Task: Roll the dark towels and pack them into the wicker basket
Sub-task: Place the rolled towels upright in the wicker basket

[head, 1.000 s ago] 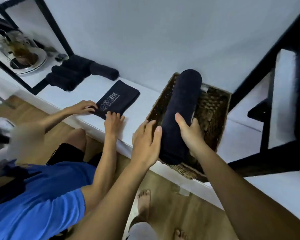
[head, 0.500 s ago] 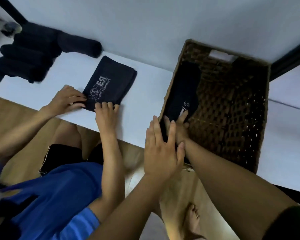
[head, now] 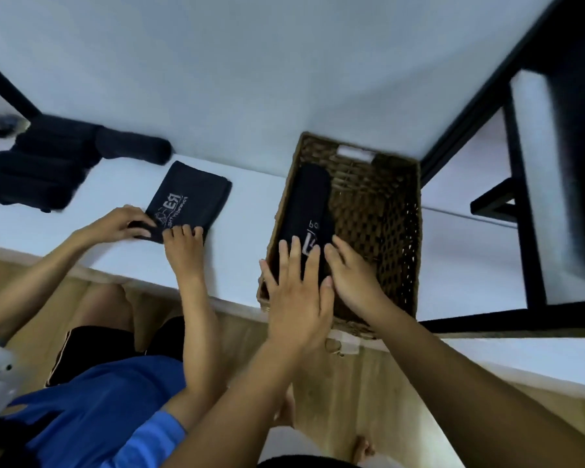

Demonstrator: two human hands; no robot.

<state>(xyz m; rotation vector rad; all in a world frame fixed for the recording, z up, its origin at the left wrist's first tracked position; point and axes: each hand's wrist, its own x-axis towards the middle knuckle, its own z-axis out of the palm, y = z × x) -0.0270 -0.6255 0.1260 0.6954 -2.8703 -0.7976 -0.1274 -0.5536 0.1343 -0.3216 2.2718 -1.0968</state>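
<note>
Head view. White shelf [head: 244,211] against a white wall [head: 284,79]; black metal frame [head: 466,130] at right, wooden floor [head: 368,393] below. Wicker basket [head: 416,231] stood on the shelf. One rolled dark towel [head: 309,201], white lettering showing, lay along the basket's left wall. Left hand [head: 298,298], fingers straight, pressed the towel's near end; right hand [head: 355,282], likewise unclenched, touched its right side.

head view, steeply down, close over basket [head: 416,238]

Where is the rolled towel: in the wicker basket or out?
In. The rolled towel lies inside the wicker basket along its left wall, below the rim; the left hand and right hand rest on its near end.
</note>
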